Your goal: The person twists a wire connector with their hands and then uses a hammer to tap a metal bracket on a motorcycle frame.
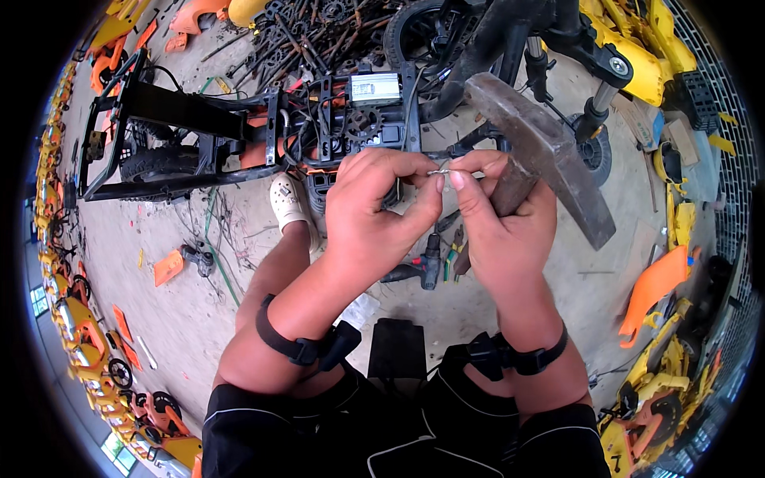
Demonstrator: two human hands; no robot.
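My left hand [378,203] is closed, pinching one end of a small, thin silver metal piece [441,171], too small to identify. My right hand [510,227] pinches the other end with thumb and finger while its other fingers wrap round the shaft of a large steel-headed hammer [550,151]. The hammer's rusty, scuffed head slants over that hand to the right. Beyond both hands lies a stripped black scooter frame [191,115] with wires and a silver controller box [374,88]. Under my hands on the floor are a cordless drill [429,263] and green-handled pliers [454,251].
Piles of yellow and orange body panels [653,291] line both sides of the concrete floor [143,239]. A heap of black metal parts [303,44] lies at the back. A fork leg with a wheel [594,147] stands at right. My foot in a white clog [287,203] is beside the frame.
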